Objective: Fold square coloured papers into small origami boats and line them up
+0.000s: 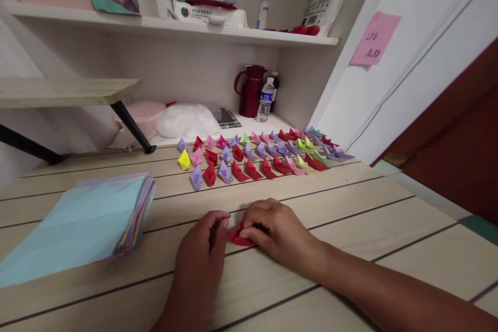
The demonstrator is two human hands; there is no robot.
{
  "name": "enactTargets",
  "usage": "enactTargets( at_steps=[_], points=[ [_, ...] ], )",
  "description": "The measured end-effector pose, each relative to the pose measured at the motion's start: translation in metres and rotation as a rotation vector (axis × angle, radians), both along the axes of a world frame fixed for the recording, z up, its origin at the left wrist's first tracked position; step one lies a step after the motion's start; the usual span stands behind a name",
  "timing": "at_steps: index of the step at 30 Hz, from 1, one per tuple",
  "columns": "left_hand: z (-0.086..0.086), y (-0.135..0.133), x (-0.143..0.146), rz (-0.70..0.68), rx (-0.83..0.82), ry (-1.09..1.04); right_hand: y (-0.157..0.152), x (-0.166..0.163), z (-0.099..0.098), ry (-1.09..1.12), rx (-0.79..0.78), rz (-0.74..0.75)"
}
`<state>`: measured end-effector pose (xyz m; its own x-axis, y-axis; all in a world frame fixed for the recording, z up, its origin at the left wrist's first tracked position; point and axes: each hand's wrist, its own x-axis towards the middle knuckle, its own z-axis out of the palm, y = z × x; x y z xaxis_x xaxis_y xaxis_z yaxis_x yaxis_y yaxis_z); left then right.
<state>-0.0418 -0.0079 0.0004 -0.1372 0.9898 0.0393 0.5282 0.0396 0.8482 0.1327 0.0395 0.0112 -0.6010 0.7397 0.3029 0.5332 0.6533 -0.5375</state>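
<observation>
A small piece of folded red paper (238,237) lies low over the table in front of me, partly covered by fingers. My right hand (272,225) is closed on it, thumb in front and the other fingers curled over its right side. Just left of the paper is my left hand (206,244), loosely curled with a gap between thumb and forefinger; nothing shows in it. Beyond my hands stand rows of small folded paper boats, among them a red boat (209,174), a purple boat (196,178) and a yellow one (184,160).
A stack of coloured paper sheets (78,223) sits at left, light blue on top. Behind the boats are a plastic bag (189,120), a dark red jug (252,92) and a water bottle (265,99). A small raised shelf (70,92) stands at back left.
</observation>
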Motion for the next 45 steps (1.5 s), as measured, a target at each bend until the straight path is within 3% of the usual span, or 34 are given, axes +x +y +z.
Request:
enactTargets(
  at_steps=[7, 14, 21, 27, 33, 38, 45],
  points=[
    [-0.003, 0.003, -0.004, 0.020, 0.068, -0.123, 0.007, 0.010, 0.012, 0.077, -0.167, 0.019],
    [-0.006, 0.004, -0.001, 0.021, 0.243, -0.116, 0.028, 0.037, 0.026, 0.072, -0.365, 0.064],
    [-0.013, 0.003, 0.000, -0.073, 0.396, 0.087, 0.033, 0.051, 0.035, -0.046, -0.472, 0.139],
    [-0.019, -0.003, 0.006, -0.196, 0.447, 0.249, 0.030, 0.044, 0.030, 0.017, -0.578, 0.192],
    [-0.027, 0.002, 0.003, -0.182, 0.459, 0.292, 0.020, 0.030, 0.026, -0.007, -0.453, 0.228],
    [-0.021, 0.004, 0.003, -0.167, 0.465, 0.284, 0.017, 0.023, 0.015, -0.036, -0.282, 0.167],
    [-0.019, 0.002, 0.006, -0.213, 0.497, 0.330, 0.013, 0.018, 0.010, -0.081, -0.216, 0.081]
  ],
)
